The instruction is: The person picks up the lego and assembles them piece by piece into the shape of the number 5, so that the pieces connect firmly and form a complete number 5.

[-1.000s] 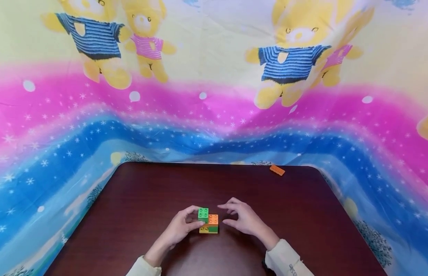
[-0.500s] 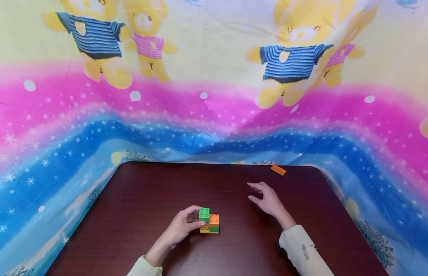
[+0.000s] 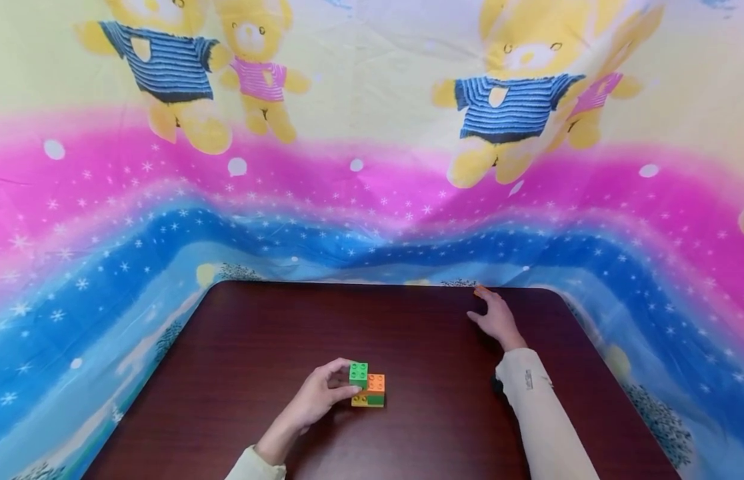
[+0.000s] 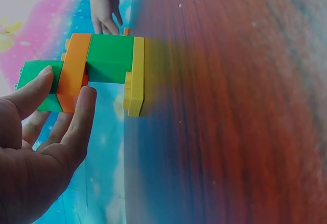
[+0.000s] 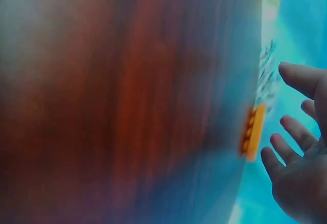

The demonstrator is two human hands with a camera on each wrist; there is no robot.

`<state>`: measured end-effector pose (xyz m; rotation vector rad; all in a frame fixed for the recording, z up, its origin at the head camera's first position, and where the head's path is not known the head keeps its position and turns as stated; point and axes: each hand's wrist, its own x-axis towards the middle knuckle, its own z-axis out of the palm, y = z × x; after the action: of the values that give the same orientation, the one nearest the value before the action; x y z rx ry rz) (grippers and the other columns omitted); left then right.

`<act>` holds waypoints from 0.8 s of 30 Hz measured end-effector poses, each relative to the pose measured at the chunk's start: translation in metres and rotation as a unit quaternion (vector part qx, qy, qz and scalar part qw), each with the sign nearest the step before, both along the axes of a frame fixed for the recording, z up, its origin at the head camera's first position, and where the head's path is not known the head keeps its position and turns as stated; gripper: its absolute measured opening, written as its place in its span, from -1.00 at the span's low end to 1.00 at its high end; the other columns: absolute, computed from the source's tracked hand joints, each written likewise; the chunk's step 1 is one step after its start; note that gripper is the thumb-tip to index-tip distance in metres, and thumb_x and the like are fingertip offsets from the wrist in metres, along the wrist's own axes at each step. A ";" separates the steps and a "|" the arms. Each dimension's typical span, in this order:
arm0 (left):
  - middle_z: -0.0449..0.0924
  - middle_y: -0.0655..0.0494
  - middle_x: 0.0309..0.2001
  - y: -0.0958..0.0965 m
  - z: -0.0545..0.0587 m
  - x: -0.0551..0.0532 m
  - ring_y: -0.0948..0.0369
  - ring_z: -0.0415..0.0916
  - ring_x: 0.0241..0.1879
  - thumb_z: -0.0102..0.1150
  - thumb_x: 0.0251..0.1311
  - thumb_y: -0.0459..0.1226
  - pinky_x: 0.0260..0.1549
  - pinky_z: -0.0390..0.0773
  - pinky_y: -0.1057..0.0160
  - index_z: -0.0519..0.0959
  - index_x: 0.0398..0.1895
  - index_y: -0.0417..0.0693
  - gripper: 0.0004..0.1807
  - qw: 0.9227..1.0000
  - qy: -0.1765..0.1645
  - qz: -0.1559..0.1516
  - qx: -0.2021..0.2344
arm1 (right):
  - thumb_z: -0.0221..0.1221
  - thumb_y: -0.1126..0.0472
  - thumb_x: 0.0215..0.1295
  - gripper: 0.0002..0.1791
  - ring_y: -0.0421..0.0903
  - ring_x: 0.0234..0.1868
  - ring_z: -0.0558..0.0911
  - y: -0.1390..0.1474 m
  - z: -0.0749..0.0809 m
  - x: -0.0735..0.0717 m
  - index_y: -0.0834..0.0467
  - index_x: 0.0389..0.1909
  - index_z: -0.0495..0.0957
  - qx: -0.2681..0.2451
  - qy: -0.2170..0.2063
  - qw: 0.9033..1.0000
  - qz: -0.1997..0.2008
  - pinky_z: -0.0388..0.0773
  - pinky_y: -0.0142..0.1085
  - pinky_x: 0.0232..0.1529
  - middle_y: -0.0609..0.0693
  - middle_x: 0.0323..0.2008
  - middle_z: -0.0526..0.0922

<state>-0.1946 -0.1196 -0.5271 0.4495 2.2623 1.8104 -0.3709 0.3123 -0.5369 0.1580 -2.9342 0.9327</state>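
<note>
My left hand point(image 3: 312, 397) holds a stack of toy building bricks near the table's middle, thumb on the green top brick point(image 4: 41, 73). Below that, in the left wrist view, come an orange brick point(image 4: 75, 71), a lower green brick point(image 4: 110, 58) and a yellow base brick point(image 4: 137, 81). The green top brick sits offset to the left on the orange one. Far right, my right hand point(image 3: 498, 320) reaches over a loose orange brick point(image 5: 254, 132), which it mostly hides in the head view. Its fingers are spread, apart from that brick in the right wrist view, whose studs face the table.
The dark wooden table point(image 3: 276, 327) has rounded far corners. A hanging cloth point(image 3: 360, 220) printed with bears and snowflakes surrounds its back and sides. The loose orange brick lies right by the table's far edge.
My right hand has moved from beside the stack, away and to the right, up to the loose orange brick. My left hand stays on the stack.
</note>
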 end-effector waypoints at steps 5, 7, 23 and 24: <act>0.67 -0.05 0.00 0.001 0.000 0.000 0.12 0.70 -0.03 0.39 0.30 -0.28 -0.13 0.69 0.27 0.61 0.14 -0.07 -0.64 1.000 0.001 -0.007 -0.013 | 0.16 0.12 0.53 -0.18 0.54 0.50 0.06 0.021 -0.005 -0.012 0.19 0.65 0.00 0.014 -0.037 0.999 -0.017 0.13 0.43 0.40 0.48 0.56 -0.01; 0.68 -0.03 -0.01 0.002 -0.001 0.000 0.12 0.70 -0.03 0.40 0.30 -0.28 -0.14 0.68 0.30 0.61 0.14 -0.06 -0.64 1.000 -0.001 -0.006 -0.013 | 0.14 0.11 0.55 -0.19 0.55 0.50 0.05 0.026 -0.005 -0.014 0.19 0.65 -0.01 0.023 -0.047 0.998 -0.016 0.13 0.43 0.40 0.48 0.57 -0.04; 0.68 -0.05 -0.01 0.002 0.002 0.000 0.16 0.70 -0.05 0.39 0.30 -0.29 -0.17 0.67 0.33 0.61 0.14 -0.08 -0.64 1.000 0.013 -0.001 -0.012 | 0.15 0.16 0.53 -0.34 0.51 0.34 0.26 0.023 0.007 -0.020 0.36 0.52 0.25 0.069 -0.034 0.997 -0.027 0.31 0.36 0.31 0.52 0.36 0.27; 0.68 -0.05 -0.01 0.002 0.001 0.000 0.15 0.70 -0.05 0.39 0.30 -0.30 -0.17 0.67 0.33 0.61 0.14 -0.09 -0.64 1.000 0.013 -0.001 -0.011 | 0.17 0.16 0.52 -0.35 0.49 0.32 0.29 0.022 0.006 -0.020 0.36 0.50 0.28 0.070 -0.031 0.997 -0.029 0.32 0.35 0.30 0.51 0.35 0.29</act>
<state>-0.1946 -0.1179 -0.5256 0.4741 2.2971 1.7866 -0.3909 0.3345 -0.5308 0.0512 -3.0432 0.7385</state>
